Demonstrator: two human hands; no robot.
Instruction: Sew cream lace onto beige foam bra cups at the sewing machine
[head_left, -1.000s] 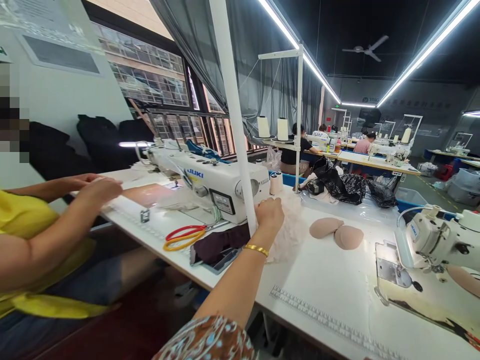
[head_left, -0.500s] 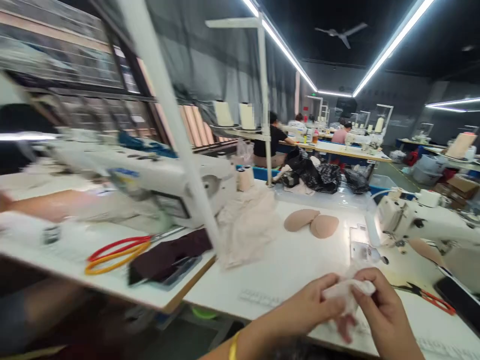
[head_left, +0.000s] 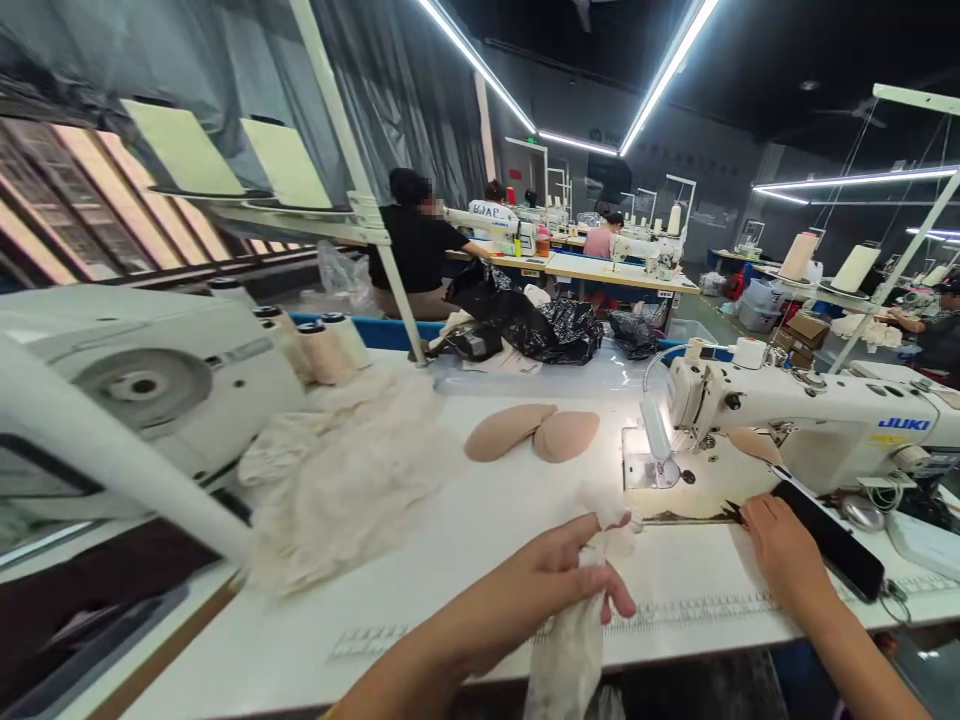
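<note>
My left hand (head_left: 551, 590) is closed on a strip of thin whitish fabric (head_left: 566, 650), which hangs over the table's front edge. Its upper end lies on the table near the needle plate. To the right, my right hand (head_left: 784, 550) is closed over a pair of small scissors, with only the dark blade tips (head_left: 731, 511) showing past my fingers; the handles are hidden. A black phone (head_left: 832, 540) lies right beside that hand. Two beige moulded cups (head_left: 510, 433) rest on the table beyond my left hand, left of the lit white sewing machine (head_left: 810, 400).
A heap of cream fabric (head_left: 352, 470) covers the table's left part, beside another machine (head_left: 142, 370) and a slanting white pole (head_left: 112, 430). Black plastic bags (head_left: 555, 325) lie at the back. A ruler scale (head_left: 690, 610) runs along the front edge. Other people sit at machines farther off.
My right hand has let go of the whitish fabric and moved right onto the scissors. My left hand keeps the fabric, now hanging down. The camera has turned to the right.
</note>
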